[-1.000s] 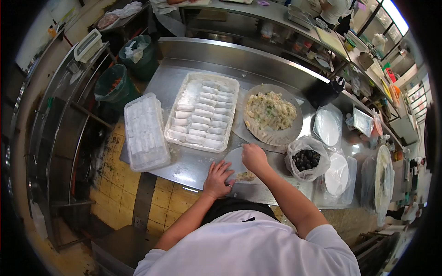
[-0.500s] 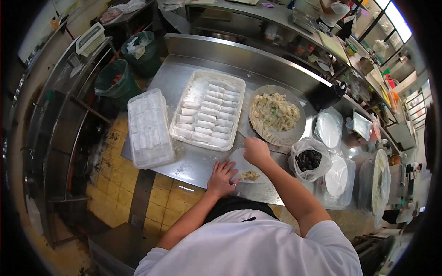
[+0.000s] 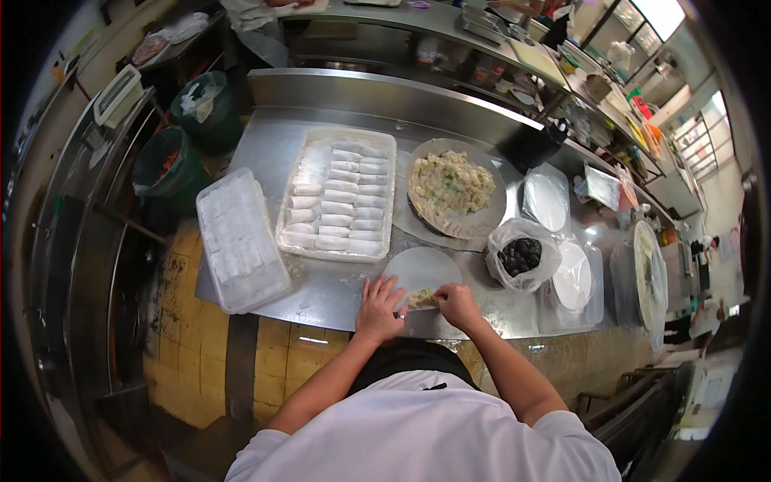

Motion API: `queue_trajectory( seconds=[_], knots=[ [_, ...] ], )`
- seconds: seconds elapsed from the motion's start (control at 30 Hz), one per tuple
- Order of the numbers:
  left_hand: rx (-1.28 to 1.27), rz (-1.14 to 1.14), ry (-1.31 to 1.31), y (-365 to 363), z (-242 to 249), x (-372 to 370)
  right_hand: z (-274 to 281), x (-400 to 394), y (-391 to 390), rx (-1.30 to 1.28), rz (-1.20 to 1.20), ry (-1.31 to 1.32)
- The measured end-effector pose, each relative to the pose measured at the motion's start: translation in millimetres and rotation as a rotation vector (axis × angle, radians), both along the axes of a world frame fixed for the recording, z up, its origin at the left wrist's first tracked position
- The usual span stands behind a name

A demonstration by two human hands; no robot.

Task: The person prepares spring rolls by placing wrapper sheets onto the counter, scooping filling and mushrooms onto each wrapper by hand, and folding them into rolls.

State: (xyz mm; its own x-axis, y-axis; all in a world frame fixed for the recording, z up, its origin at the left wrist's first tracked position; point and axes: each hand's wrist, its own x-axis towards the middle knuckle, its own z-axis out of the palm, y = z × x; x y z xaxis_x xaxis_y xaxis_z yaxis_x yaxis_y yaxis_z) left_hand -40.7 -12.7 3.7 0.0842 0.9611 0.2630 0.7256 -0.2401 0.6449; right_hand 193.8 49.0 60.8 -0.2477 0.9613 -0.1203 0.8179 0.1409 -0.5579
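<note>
A round, thin white wrapper lies flat on the steel table in front of me, with a short strip of chopped filling on its near part. My left hand rests at the wrapper's left edge, fingers spread and a ring on one of them. At the filling's right end, my right hand has its fingertips drawn together; what they pinch, if anything, is hidden. Beyond the wrapper stands a wide round dish of pale, green-flecked filling. White-dusted rolls lie in rows in a pale tray.
A lidded plastic box sits at the table's left edge. To the right are a bag of dark pieces, wrapped white discs and a black container. Green bins stand on the floor. Another person is across the table.
My right hand has come down and toward me, from the wrapper's far right edge to the filling. My left hand stays at the wrapper's left side. The camera view has shifted.
</note>
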Motion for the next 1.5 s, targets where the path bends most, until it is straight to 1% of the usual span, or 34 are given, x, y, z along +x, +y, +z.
queue_trajectory(
  seconds=[0.07, 0.17, 0.27, 0.37, 0.47, 0.57, 0.6, 0.63, 0.7, 0.87, 0.9, 0.93, 1.03, 1.13, 1.23, 1.3, 1.33, 1.37, 1.43, 1.5],
  knots=[
    [-0.019, -0.003, 0.004, 0, 2, -1, -12, 4, -5, 0.090, -0.010, -0.024],
    [-0.006, 0.002, 0.002, 0, -1, 1, 2, 0, -12, 0.059, -0.083, 0.011],
    [0.014, -0.001, 0.015, 0, -1, 0, 2, 7, -10, 0.198, -0.063, 0.063],
    [-0.022, -0.010, 0.004, -1, 3, 0, 27, 19, 0, 0.279, -0.099, 0.176],
    [-0.002, 0.013, 0.034, 0, -9, 0, 70, 41, 10, 0.295, -0.136, 0.231],
    [-0.006, 0.025, 0.063, -1, -7, 3, 90, 88, 33, 0.409, -0.233, 0.288],
    [-0.016, 0.021, 0.073, -2, -7, 4, 92, 106, 42, 0.498, -0.265, 0.304],
    [-0.032, 0.037, 0.100, -3, -2, 7, 96, 125, 50, 0.430, -0.337, 0.293],
    [-0.065, 0.070, 0.157, -8, 8, 10, 96, 159, 65, 0.216, -0.421, 0.174],
    [-0.060, 0.090, 0.200, -11, 4, 12, 61, 186, 88, 0.030, -0.268, 0.037],
    [-0.055, 0.090, 0.203, -10, 4, 13, 58, 181, 93, -0.016, -0.233, 0.021],
    [-0.049, 0.091, 0.206, -10, 3, 13, 68, 173, 98, -0.099, -0.228, -0.016],
    [-0.032, 0.094, 0.219, -9, 2, 12, 48, 169, 123, -0.083, -0.155, -0.108],
    [-0.027, 0.097, 0.224, -9, -2, 12, 42, 168, 147, -0.079, -0.150, -0.294],
    [-0.015, 0.102, 0.216, -9, -4, 12, 38, 163, 156, -0.108, -0.187, -0.398],
    [-0.007, 0.105, 0.211, -9, -5, 12, 11, 167, 169, -0.079, -0.175, -0.394],
    [-0.005, 0.105, 0.211, -9, -4, 12, 9, 165, 172, -0.064, -0.170, -0.391],
    [-0.004, 0.106, 0.211, -9, -3, 12, 10, 166, 177, -0.191, -0.178, -0.340],
    [-0.001, 0.108, 0.209, -8, -2, 13, 38, 162, 185, -0.445, -0.195, -0.235],
    [-0.001, 0.108, 0.212, -9, -2, 12, 38, 160, 185, -0.627, -0.463, 0.121]
  ],
)
